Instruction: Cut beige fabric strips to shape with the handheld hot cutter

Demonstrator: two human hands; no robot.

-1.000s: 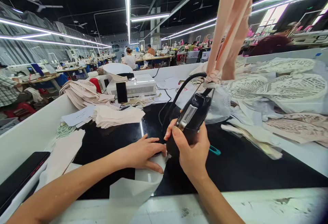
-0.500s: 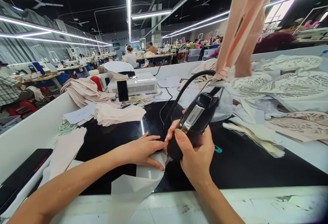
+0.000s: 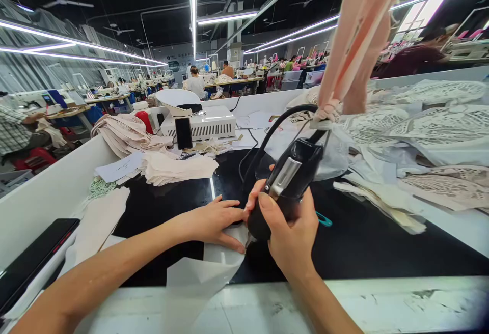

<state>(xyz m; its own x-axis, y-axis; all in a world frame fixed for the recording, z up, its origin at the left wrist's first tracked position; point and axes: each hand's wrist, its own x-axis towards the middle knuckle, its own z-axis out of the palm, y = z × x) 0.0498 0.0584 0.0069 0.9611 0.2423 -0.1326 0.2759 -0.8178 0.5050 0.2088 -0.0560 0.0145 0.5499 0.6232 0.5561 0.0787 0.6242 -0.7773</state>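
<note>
My right hand (image 3: 292, 232) is wrapped round a black corded hand tool (image 3: 288, 181) with a metal plate on its side, tip pointing down at the black tabletop (image 3: 362, 242). A black cable (image 3: 275, 130) loops up from the tool's top, which hangs from pink fabric strips (image 3: 357, 38). My left hand (image 3: 214, 222) lies flat with fingers spread, pressing a white fabric piece (image 3: 198, 275) right beside the tool's tip. The white piece hangs over the table's near edge.
A stack of beige fabric (image 3: 178, 166) and a white machine (image 3: 200, 122) sit beyond my hands. Lace pieces (image 3: 431, 130) pile up at the right. A dark phone (image 3: 32, 257) lies at the left edge. A teal handle (image 3: 324, 219) shows behind my right hand. Other people work at distant tables.
The tool and my right hand have shifted slightly left, toward the left hand's fingertips; the view has tilted a little. My left hand stays pressed on the white piece.
</note>
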